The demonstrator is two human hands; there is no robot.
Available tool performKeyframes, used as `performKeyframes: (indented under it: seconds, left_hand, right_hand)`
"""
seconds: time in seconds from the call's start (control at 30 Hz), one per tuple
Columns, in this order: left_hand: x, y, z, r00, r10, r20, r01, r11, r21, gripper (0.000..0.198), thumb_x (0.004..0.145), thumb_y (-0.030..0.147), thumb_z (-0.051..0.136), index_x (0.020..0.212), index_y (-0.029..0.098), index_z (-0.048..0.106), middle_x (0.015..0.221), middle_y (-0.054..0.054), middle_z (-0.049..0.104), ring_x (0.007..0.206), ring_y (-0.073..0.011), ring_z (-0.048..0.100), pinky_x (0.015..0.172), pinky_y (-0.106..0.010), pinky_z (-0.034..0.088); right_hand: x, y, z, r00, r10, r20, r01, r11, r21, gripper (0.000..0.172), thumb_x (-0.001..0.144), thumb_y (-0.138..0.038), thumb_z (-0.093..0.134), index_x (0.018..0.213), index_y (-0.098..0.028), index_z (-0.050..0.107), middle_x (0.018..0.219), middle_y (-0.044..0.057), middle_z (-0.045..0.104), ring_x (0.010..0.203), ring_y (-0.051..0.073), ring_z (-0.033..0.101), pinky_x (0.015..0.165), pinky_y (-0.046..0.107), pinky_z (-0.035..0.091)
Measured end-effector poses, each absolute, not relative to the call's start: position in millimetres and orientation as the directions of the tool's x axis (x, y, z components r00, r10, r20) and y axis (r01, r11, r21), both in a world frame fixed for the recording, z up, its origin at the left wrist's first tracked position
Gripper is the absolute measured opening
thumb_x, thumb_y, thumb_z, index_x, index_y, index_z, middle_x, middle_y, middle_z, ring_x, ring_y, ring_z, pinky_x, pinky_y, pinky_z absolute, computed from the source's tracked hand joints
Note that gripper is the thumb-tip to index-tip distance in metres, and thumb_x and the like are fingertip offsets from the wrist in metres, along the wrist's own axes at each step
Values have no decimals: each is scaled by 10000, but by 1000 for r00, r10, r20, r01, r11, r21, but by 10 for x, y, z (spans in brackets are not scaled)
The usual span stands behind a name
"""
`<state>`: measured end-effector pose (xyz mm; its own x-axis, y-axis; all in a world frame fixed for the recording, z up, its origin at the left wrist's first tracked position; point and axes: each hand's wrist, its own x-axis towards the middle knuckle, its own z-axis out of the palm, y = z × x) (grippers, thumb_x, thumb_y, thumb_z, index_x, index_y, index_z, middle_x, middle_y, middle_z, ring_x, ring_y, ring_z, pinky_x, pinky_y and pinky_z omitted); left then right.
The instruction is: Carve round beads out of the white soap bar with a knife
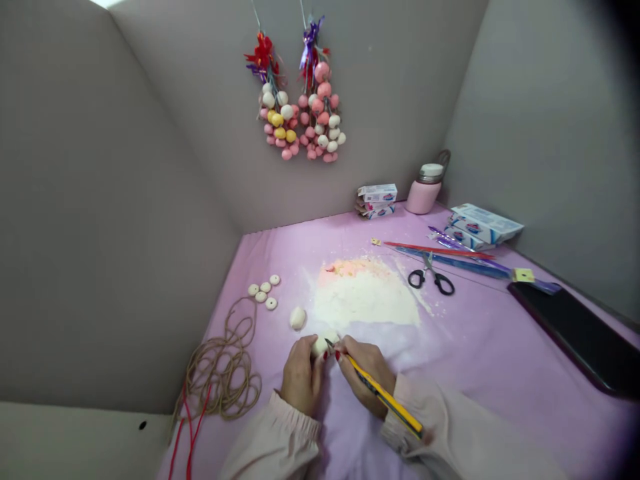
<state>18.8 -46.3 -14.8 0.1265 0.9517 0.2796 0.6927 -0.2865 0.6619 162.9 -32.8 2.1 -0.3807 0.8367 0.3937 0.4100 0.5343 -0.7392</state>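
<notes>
My left hand (301,375) is closed around a rounded piece of white soap (321,345), holding it low over the cloth. In my right hand (369,373) is a yellow craft knife (393,402), its handle slanting down to the right. The knife's pointed tip meets the soap piece or lies just in front of it; I cannot tell which. Just beyond my left hand rests a second rounded white soap piece (298,318). A broad pile of white soap shavings (367,300), pinkish along its far edge, spreads past my hands.
Several small white discs with holes (265,287) and a tangled brown cord (220,373) lie at left. On the right are black-handled scissors (431,275), red and blue ribbons (450,261), a black tray-like object (575,333), soap boxes (483,223) and a pink jar (423,195). Bead garlands (320,113) hang behind.
</notes>
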Motion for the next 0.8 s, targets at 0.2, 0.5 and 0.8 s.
performKeyframes:
  seconds: [0.2, 0.5, 0.8]
  left_hand:
    - [169, -464, -143, 113, 951, 289, 677, -286, 678, 211, 768, 224, 356, 964, 152, 385, 838, -50, 492, 776, -137, 471, 704, -292, 390]
    - [125, -439, -178, 92, 938, 335, 653, -311, 691, 225, 749, 225, 375, 960, 158, 413, 846, -46, 510, 791, -146, 475, 710, -298, 382]
    - [157, -468, -208, 92, 946, 310, 612, -300, 732, 255, 726, 300, 431, 946, 171, 413, 831, -30, 520, 722, -123, 499, 665, -265, 395]
  right_hand:
    - [1666, -395, 36, -395, 822, 410, 410, 558, -722, 76, 748, -170, 318, 712, -202, 377, 518, -52, 417, 471, 90, 436, 478, 205, 320]
    - [1721, -416, -41, -167, 916, 365, 386, 402, -830, 80, 775, -244, 329, 747, -204, 393, 536, -48, 462, 468, 90, 449, 462, 200, 335]
    - [1661, -445, 9, -318, 852, 417, 342, 513, -787, 76, 768, -234, 347, 734, -205, 408, 549, -49, 471, 471, 86, 451, 472, 198, 337]
